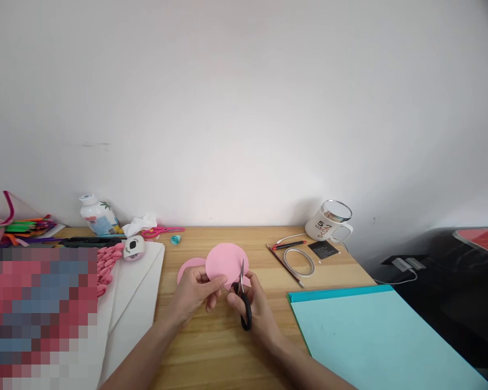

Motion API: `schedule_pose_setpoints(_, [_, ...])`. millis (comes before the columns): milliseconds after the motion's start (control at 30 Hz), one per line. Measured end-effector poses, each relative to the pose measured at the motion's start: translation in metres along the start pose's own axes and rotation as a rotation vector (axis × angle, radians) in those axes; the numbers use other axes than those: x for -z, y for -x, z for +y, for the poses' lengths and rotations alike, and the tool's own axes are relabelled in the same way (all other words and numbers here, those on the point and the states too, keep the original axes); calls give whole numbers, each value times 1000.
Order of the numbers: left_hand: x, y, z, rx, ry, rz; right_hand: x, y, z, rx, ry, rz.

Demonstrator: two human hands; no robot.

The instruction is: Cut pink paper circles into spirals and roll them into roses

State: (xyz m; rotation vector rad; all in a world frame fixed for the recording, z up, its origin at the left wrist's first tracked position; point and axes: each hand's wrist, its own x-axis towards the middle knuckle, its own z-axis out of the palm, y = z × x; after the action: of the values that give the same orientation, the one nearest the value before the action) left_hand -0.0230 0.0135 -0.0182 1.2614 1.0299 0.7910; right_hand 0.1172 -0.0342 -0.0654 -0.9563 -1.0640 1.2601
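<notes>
A round pink paper disc point(224, 261) is held up over the table, pinched at its lower left edge between the thumb and fingers of my left hand point(199, 287). My right hand point(254, 306) grips black-handled scissors point(246, 314), fingers in the loops. Their blades point up and lie against the right side of the disc. More pink round paper point(191, 267) rests on the table behind, partly covered by the held disc and my left hand.
Blue and teal paper sheets point(374, 325) lie at the right. Behind them are a white mug point(324, 222), a coiled white cable point(299, 262) and a pencil point(287, 266). White sheets point(140, 292), a bottle point(100, 215) and pink scissors point(162, 232) are at the left.
</notes>
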Motion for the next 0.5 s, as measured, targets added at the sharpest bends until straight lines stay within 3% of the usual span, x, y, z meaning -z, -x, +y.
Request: schedule_pose_setpoints(500, [2, 1, 2, -19, -29, 3, 5, -1, 2, -18, 23, -15])
